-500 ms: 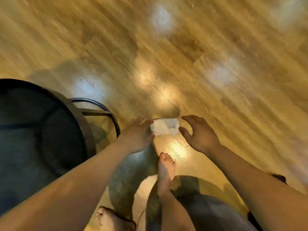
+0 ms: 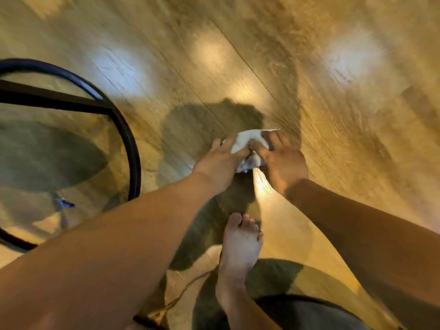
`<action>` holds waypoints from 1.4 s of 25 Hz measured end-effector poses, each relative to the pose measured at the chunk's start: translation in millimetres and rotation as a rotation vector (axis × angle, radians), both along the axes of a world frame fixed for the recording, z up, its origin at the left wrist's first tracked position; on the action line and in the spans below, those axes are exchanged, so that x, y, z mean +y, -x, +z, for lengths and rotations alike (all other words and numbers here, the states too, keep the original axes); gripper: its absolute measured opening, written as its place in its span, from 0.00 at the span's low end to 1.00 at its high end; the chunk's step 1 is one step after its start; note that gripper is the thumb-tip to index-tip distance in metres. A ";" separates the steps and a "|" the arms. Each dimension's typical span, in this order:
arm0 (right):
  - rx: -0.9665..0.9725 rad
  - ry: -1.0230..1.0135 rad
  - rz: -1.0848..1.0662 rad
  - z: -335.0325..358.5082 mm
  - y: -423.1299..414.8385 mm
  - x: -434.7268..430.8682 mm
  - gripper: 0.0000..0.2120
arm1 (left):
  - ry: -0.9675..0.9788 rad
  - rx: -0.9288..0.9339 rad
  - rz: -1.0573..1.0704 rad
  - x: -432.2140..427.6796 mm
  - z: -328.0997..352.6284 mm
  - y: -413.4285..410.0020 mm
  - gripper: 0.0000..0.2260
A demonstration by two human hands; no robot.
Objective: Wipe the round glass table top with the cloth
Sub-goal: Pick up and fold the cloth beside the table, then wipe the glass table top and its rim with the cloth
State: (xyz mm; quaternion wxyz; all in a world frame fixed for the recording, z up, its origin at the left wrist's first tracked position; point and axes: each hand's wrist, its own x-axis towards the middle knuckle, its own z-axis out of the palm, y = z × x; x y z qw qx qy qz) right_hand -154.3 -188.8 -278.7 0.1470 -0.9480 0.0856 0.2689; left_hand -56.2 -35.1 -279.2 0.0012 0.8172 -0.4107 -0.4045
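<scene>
A small white cloth [image 2: 247, 146] is bunched on the wooden floor in front of me. My left hand [image 2: 219, 163] grips its left side and my right hand [image 2: 283, 160] grips its right side, fingers curled into the fabric. The round glass table top [image 2: 71, 148] with its black rim [image 2: 133, 148] is at the left, a little apart from my hands. A black bar of its frame shows through the glass. The picture is blurred by motion.
The wooden plank floor [image 2: 333, 115] stretches ahead and to the right, with bright light patches. My bare foot [image 2: 238, 248] stands just below the hands. A small blue object [image 2: 64, 203] shows through the glass at the left.
Both hands were open on either side of the flat cloth; now they have closed on it and bunched it up. The view has swung, so the table sits differently at the left.
</scene>
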 end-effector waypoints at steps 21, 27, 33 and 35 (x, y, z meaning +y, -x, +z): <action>-0.030 -0.778 0.106 491.8 -82.8 320.6 0.11 | 0.665 0.468 1.629 359.9 521.3 28.4 0.21; -0.127 -0.778 0.061 482.6 -81.3 374.7 0.09 | 0.871 0.534 1.919 422.4 490.1 70.8 0.10; -0.229 -0.475 0.079 414.6 -87.7 360.3 0.14 | 0.648 0.007 1.543 381.8 403.3 73.6 0.08; -0.247 -0.322 0.078 392.8 -96.8 346.6 0.11 | 0.538 -0.239 1.276 381.2 376.3 69.0 0.14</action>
